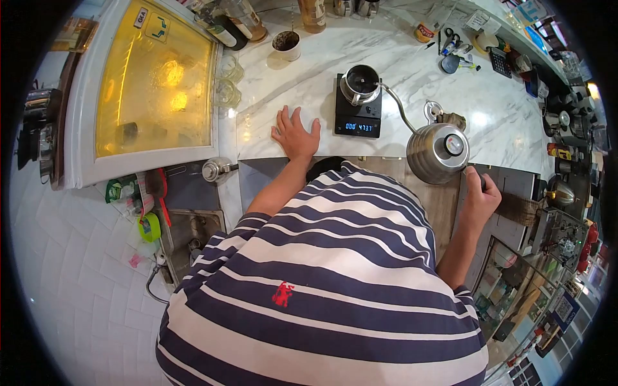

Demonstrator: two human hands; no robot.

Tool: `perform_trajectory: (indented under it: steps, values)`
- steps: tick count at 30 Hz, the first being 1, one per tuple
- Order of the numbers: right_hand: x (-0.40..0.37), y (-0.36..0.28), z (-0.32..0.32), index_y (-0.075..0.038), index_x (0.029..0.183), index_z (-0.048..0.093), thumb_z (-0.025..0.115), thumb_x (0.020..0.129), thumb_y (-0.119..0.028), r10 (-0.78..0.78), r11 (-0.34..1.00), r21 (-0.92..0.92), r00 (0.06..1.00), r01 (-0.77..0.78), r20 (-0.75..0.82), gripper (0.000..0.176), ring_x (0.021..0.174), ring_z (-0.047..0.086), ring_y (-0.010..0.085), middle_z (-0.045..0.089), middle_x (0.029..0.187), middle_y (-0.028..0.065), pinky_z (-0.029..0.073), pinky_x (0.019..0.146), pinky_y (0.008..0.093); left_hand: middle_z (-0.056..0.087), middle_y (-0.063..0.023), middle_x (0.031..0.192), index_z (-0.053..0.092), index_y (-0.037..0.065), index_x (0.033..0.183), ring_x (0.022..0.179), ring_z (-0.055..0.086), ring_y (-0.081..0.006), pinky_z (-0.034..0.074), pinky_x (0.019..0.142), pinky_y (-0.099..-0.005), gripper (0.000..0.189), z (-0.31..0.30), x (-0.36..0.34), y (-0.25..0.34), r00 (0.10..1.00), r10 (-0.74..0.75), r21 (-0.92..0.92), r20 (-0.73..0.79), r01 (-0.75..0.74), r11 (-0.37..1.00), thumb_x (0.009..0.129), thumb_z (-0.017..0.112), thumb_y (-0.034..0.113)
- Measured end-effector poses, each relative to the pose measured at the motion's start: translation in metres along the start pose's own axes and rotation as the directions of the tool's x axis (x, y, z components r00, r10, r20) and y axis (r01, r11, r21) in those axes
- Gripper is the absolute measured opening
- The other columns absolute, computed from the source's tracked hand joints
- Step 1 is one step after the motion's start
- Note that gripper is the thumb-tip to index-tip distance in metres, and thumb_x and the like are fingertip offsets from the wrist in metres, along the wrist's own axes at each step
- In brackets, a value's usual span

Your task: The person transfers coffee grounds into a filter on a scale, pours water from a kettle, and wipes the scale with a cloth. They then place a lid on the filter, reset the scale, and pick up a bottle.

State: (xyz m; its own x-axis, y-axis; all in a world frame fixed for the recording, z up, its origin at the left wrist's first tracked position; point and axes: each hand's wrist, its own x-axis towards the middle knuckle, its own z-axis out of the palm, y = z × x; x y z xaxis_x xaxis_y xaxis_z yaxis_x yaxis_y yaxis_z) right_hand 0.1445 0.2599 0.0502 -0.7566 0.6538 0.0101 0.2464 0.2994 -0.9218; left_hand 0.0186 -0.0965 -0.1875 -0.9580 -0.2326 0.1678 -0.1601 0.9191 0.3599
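My right hand (482, 195) is closed around the dark handle of a steel gooseneck kettle (430, 157). A round thermometer dial (454, 145) sits on the kettle's lid. The kettle's thin spout reaches left to a coffee dripper (358, 95), which has dark contents and a metal handle. Under the dripper is a black digital scale (353, 116) with lit blue digits. Whether water leaves the spout is too small to tell. My left hand (296, 134) lies flat on the marble counter (277, 83) with fingers spread, left of the scale.
A yellow-lit glass-fronted case (154, 83) borders the counter on the left. Behind my left hand stand a cup of dark grounds (286, 45), glasses (226, 93) and several bottles. Scissors (449, 33) and a calculator (500, 62) lie at the back right. A sink (193, 225) is below left.
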Motion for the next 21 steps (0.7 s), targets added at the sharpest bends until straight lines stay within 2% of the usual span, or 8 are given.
perform_trajectory:
  steps: [5, 8, 11, 14, 20, 21]
  values:
    - [-0.005, -0.004, 0.01, -0.002, 0.068, 0.06, 0.078, 0.093, -0.01, 0.008, 1.0, -0.004, 1.0, -0.008, 0.009, 0.031, 0.065, 0.036, 0.002, 0.045, 0.069, -0.0106, 0.026, 0.058, 0.0254, 0.044, -0.0141, 0.161, 0.059, 0.014, 0.145, 0.155, 0.032, -0.0322, 0.022, 0.121, -0.0633, 0.066, 0.004, -0.001, -0.003, 1.0, 0.014, 0.002, -0.012, -0.014, 1.0, 0.09, 0.075, 0.048]
    - [-0.004, -0.006, 0.016, -0.003, 0.065, 0.056, 0.08, 0.091, -0.016, 0.008, 1.0, 0.021, 1.0, -0.008, 0.011, 0.038, 0.062, 0.036, 0.0037, 0.043, 0.066, -0.01, 0.025, 0.056, 0.0277, 0.044, -0.0139, 0.161, 0.059, 0.014, 0.145, 0.155, 0.032, -0.0325, 0.022, 0.121, -0.0635, 0.067, 0.004, 0.0, -0.004, 1.0, 0.012, 0.002, -0.011, -0.012, 1.0, 0.09, 0.076, 0.048]
    - [-0.004, -0.009, 0.021, -0.001, 0.073, 0.067, 0.078, 0.094, -0.011, 0.05, 0.997, 0.055, 0.999, -0.051, 0.017, 0.026, 0.065, 0.037, 0.0017, 0.048, 0.07, -0.0101, 0.026, 0.058, 0.0242, 0.043, -0.0135, 0.162, 0.06, 0.015, 0.144, 0.155, 0.032, -0.0328, 0.021, 0.121, -0.064, 0.066, 0.004, 0.0, -0.004, 1.0, 0.005, -0.004, -0.006, -0.005, 1.0, 0.089, 0.075, 0.049]
    - [0.0, -0.01, 0.025, 0.0, 0.072, 0.069, 0.08, 0.092, -0.017, 0.05, 0.995, 0.082, 0.999, -0.049, -0.013, 0.029, 0.062, 0.039, 0.003, 0.048, 0.067, -0.0095, 0.027, 0.056, 0.0257, 0.042, -0.013, 0.164, 0.06, 0.015, 0.143, 0.156, 0.032, -0.0328, 0.02, 0.122, -0.0649, 0.066, 0.006, 0.0, -0.006, 1.0, -0.001, -0.018, -0.007, 0.001, 1.0, 0.089, 0.075, 0.049]
    - [0.003, -0.012, 0.023, 0.0, 0.068, 0.065, 0.08, 0.092, -0.015, -0.011, 0.998, 0.057, 0.997, 0.015, -0.072, 0.032, 0.063, 0.038, 0.0024, 0.047, 0.067, -0.0098, 0.026, 0.056, 0.0257, 0.043, -0.0129, 0.163, 0.06, 0.015, 0.143, 0.156, 0.032, -0.0327, 0.02, 0.122, -0.0645, 0.067, 0.008, -0.001, -0.006, 1.0, 0.004, -0.022, -0.022, -0.004, 1.0, 0.088, 0.075, 0.049]
    - [0.004, -0.01, 0.018, 0.0, 0.072, 0.068, 0.079, 0.093, -0.014, -0.01, 0.999, 0.047, 0.998, 0.013, -0.059, 0.028, 0.064, 0.038, 0.0023, 0.049, 0.069, -0.0098, 0.026, 0.057, 0.0255, 0.043, -0.0129, 0.163, 0.06, 0.015, 0.143, 0.156, 0.032, -0.0326, 0.02, 0.122, -0.0644, 0.067, 0.008, -0.001, -0.006, 1.0, 0.001, -0.019, -0.019, -0.002, 1.0, 0.088, 0.076, 0.049]
